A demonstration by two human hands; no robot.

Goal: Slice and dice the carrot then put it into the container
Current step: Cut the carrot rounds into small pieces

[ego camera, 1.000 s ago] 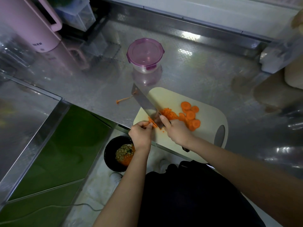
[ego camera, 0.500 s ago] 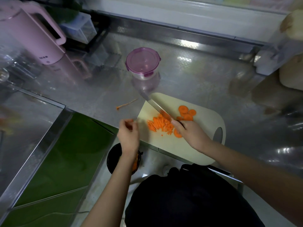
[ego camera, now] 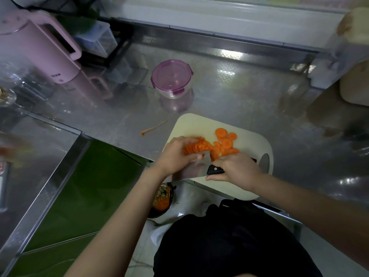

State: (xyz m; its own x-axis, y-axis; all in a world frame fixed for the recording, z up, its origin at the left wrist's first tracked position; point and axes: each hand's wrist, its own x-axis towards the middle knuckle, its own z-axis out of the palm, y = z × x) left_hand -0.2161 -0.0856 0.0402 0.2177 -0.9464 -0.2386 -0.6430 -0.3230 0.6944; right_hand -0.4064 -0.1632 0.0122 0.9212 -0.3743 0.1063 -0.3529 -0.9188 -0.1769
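Note:
Round carrot slices (ego camera: 226, 141) and a heap of thin carrot strips (ego camera: 194, 147) lie on the cream cutting board (ego camera: 251, 140). My left hand (ego camera: 175, 155) rests on the strips, fingers curled over them. My right hand (ego camera: 234, 169) grips the black handle of the knife (ego camera: 214, 169); its blade lies between the two hands, mostly hidden. A round clear container with a purple lid (ego camera: 171, 77) stands closed on the steel counter behind the board.
A carrot tip (ego camera: 152, 128) lies on the counter left of the board. A pink kettle (ego camera: 34, 50) stands at far left. A black bin with scraps (ego camera: 162, 198) sits on the floor below the counter edge. Bags stand at the right.
My left hand came back from over the bin onto the carrot strips. My right hand turned the knife and drew it toward the board's near edge.

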